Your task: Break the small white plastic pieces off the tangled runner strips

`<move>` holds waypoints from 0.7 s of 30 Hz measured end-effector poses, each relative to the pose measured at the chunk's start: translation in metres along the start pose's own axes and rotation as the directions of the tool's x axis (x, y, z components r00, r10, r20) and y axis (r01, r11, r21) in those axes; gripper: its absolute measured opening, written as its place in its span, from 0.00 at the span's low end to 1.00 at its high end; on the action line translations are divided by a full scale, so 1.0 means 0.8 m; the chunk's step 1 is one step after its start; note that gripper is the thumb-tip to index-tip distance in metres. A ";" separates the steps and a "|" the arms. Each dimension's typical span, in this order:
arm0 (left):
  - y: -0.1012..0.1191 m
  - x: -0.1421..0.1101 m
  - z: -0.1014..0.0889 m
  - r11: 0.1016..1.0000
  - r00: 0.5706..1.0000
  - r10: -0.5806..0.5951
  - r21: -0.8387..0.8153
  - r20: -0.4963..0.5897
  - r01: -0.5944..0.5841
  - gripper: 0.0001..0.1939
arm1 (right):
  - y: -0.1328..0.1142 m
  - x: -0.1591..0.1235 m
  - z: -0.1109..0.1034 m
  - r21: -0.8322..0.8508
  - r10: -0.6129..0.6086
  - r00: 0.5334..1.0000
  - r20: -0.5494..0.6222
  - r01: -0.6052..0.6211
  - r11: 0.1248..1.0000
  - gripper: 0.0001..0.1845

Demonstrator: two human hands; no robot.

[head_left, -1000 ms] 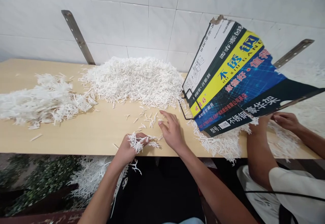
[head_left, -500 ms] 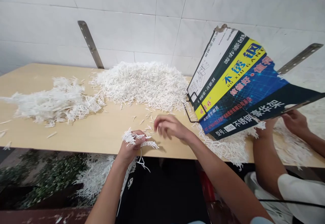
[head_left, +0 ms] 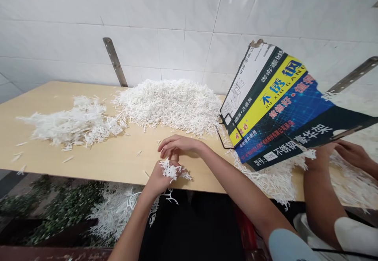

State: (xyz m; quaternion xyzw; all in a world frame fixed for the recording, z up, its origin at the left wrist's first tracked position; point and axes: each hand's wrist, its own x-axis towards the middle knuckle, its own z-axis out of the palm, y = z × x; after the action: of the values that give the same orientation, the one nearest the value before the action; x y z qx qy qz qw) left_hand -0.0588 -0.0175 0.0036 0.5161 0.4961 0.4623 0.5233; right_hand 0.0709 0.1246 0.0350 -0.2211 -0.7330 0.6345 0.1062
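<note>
My left hand (head_left: 158,180) rests at the front edge of the wooden table (head_left: 112,160), closed round a bunch of white plastic sprigs (head_left: 173,171) whose tips fan out above the fingers. My right hand (head_left: 177,146) hovers just behind it, palm down, fingers curled together over small loose white pieces on the table; whether it holds one I cannot make out. A big heap of short white pieces (head_left: 173,103) lies behind both hands. A second pile of branched white sprigs (head_left: 73,123) lies to the left.
A printed cardboard sheet (head_left: 280,103) stands tilted on a wire stand at the right. Behind it another person's hands (head_left: 351,154) work in more white pieces. White sprigs (head_left: 115,211) and green foliage (head_left: 53,209) lie below the table edge. A tiled wall backs the table.
My right hand lifted from the table's loose pieces and moved left, curling over the spot behind my left hand. The left hand kept its bunch. The camera shifted slightly.
</note>
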 end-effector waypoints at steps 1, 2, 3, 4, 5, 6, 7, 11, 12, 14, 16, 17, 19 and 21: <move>0.000 -0.001 0.001 0.999 1.000 0.006 0.050 0.021 -0.007 0.12 | -0.001 0.012 -0.005 -0.024 -0.008 1.000 -0.024 0.007 1.000 0.11; -0.001 -0.001 0.001 0.996 0.999 0.009 0.088 0.035 -0.012 0.12 | -0.003 0.024 -0.013 -0.076 -0.073 0.979 -0.190 0.059 0.995 0.10; -0.002 -0.001 0.002 0.994 0.999 0.011 0.113 0.041 -0.015 0.12 | -0.005 0.033 -0.022 -0.163 -0.172 0.901 -0.399 0.115 0.980 0.11; -0.002 -0.001 0.002 0.992 0.999 0.011 0.126 0.045 -0.017 0.12 | -0.008 0.041 -0.030 -0.263 -0.279 0.801 -0.529 0.158 0.952 0.13; -0.003 -0.001 0.001 0.991 0.999 0.013 0.133 0.049 -0.020 0.12 | -0.012 0.047 -0.035 -0.340 -0.365 0.713 -0.599 0.186 0.922 0.15; -0.003 -0.001 0.001 0.991 0.998 0.015 0.135 0.055 -0.023 0.11 | -0.016 0.051 -0.036 -0.382 -0.415 0.674 -0.612 0.208 0.901 0.16; -0.003 -0.001 0.001 0.991 0.998 0.019 0.132 0.063 -0.027 0.10 | -0.021 0.054 -0.032 -0.388 -0.433 0.687 -0.584 0.232 0.892 0.15; -0.002 -0.003 0.000 0.982 0.979 0.078 0.157 0.188 -0.108 0.09 | -0.036 0.071 0.016 -0.104 -0.260 0.963 -0.066 0.253 0.962 0.12; -0.002 -0.005 0.000 0.974 0.967 0.093 0.180 0.239 -0.139 0.10 | -0.037 0.078 0.028 -0.028 -0.189 0.971 0.145 0.195 0.980 0.12; -0.002 -0.007 -0.001 0.962 0.943 0.098 0.211 0.318 -0.171 0.09 | -0.036 0.091 0.040 0.003 -0.107 0.943 0.316 0.112 0.994 0.10; -0.002 -0.007 -0.001 0.972 0.942 0.072 0.188 0.329 -0.140 0.07 | -0.031 0.098 0.033 -0.055 -0.126 0.991 0.043 0.128 0.990 0.08; -0.002 -0.005 -0.001 0.980 0.949 0.055 0.166 0.309 -0.111 0.07 | -0.027 0.097 0.025 -0.104 -0.168 0.959 -0.228 0.148 0.984 0.09; -0.001 0.000 0.000 0.987 0.972 0.025 0.146 0.236 -0.061 0.06 | -0.017 0.085 0.007 -0.195 -0.240 0.663 -0.709 0.143 0.970 0.13; 0.004 0.009 0.004 0.990 0.992 0.001 0.143 0.129 -0.020 0.06 | -0.006 0.061 -0.007 -0.197 -0.247 0.409 -0.878 0.161 0.967 0.15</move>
State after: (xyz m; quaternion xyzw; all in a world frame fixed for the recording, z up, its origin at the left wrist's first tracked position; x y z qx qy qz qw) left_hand -0.0547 -0.0102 0.0061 0.5839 0.4906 0.3938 0.5131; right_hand 0.0296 0.1515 0.0342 -0.4368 -0.6110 0.3721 0.5454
